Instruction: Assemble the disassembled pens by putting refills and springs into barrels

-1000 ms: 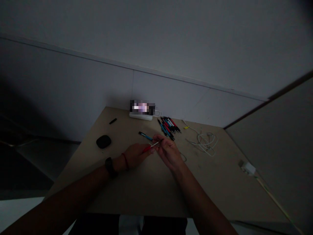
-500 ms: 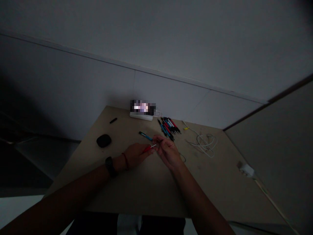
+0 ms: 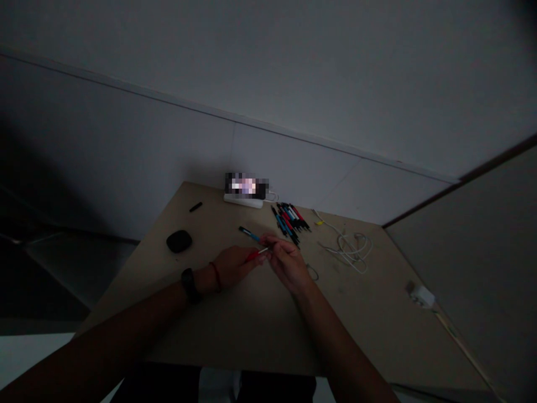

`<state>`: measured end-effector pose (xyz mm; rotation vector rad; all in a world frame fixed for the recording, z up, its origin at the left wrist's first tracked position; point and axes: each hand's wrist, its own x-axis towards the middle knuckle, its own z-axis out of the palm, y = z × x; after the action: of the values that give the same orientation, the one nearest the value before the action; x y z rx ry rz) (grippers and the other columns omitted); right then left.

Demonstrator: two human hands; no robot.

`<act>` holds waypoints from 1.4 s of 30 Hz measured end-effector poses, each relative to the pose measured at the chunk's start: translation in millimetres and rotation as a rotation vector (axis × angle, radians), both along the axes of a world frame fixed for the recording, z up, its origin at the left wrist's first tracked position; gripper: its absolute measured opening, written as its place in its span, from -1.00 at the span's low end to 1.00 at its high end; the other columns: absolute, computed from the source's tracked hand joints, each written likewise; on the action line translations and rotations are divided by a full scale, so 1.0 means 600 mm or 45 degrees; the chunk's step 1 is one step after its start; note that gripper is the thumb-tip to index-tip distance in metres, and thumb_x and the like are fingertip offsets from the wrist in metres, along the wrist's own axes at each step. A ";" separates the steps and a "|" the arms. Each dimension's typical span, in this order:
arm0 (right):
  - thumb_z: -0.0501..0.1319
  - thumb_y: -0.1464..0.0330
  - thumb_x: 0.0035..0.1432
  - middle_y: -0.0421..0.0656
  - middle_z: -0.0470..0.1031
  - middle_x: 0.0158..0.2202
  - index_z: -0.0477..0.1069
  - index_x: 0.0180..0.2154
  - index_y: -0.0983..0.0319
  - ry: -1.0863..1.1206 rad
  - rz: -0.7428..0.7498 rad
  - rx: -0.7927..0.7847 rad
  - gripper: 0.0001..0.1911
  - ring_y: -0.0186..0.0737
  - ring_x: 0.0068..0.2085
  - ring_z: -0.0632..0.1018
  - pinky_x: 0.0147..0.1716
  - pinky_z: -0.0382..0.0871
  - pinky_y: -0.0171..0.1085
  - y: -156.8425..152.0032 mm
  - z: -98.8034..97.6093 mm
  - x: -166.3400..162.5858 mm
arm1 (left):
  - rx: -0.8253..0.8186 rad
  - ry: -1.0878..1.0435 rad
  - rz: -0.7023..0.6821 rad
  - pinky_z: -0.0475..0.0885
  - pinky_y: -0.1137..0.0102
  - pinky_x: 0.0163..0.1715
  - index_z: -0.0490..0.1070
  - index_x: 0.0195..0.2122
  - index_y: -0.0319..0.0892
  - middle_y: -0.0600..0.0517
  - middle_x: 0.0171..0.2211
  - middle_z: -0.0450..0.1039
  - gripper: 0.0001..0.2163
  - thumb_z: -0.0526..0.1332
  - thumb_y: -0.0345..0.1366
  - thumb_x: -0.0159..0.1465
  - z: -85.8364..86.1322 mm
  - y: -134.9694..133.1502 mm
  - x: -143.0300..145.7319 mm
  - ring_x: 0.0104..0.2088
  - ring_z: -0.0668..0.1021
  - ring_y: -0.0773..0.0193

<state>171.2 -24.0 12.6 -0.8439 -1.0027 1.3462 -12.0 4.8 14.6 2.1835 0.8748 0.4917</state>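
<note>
My left hand [image 3: 235, 262] is closed around a red pen barrel [image 3: 252, 256], and a thin white rod [image 3: 263, 251], looking like its refill, sticks out towards the right. Close against it, my right hand [image 3: 290, 267] has its fingers pinched at the rod's far end, around a small dark piece [image 3: 271, 246] that is mostly hidden. Just beyond the fingertips a blue pen [image 3: 249, 233] lies on the table. Behind my right hand is a pile of red, blue, white and black pens [image 3: 289, 218].
A lit phone [image 3: 245, 186], its screen blurred, leans on a white block [image 3: 243, 201] by the wall. On the left of the table [image 3: 235, 330] lie a black rounded case [image 3: 179, 241] and a small black stick [image 3: 196, 207]. White cable [image 3: 354, 252] coils at right, near a white plug [image 3: 423, 296].
The fingers of my right hand have come down onto the end of the white rod, so less of it shows. My left hand stays nearly still.
</note>
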 end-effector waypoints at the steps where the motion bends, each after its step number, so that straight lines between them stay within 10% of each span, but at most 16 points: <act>1: 0.52 0.09 -0.02 -0.08 0.63 -0.11 0.70 -0.26 0.07 0.029 -0.009 -0.006 -0.70 -0.12 -0.13 0.58 -0.23 0.44 -0.22 -0.001 0.001 -0.001 | -0.003 0.004 0.004 0.26 0.37 -0.36 0.45 -0.33 -0.15 -0.01 -0.36 0.55 -0.50 -0.12 0.06 0.47 0.001 0.000 0.000 -0.37 0.53 0.20; 42: 0.48 0.05 0.03 -0.06 0.62 -0.15 0.66 -0.20 0.12 0.064 -0.027 -0.008 -0.64 -0.13 -0.19 0.56 -0.34 0.46 -0.21 -0.006 0.004 -0.010 | 0.013 0.074 0.034 0.19 0.37 -0.45 0.45 -0.38 -0.16 0.01 -0.49 0.47 -0.47 -0.12 0.07 0.46 0.005 -0.002 0.003 -0.48 0.46 0.23</act>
<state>164.9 -27.4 15.1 -0.8197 -0.9481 1.3467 -10.4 3.3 17.7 2.2079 0.9352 0.4483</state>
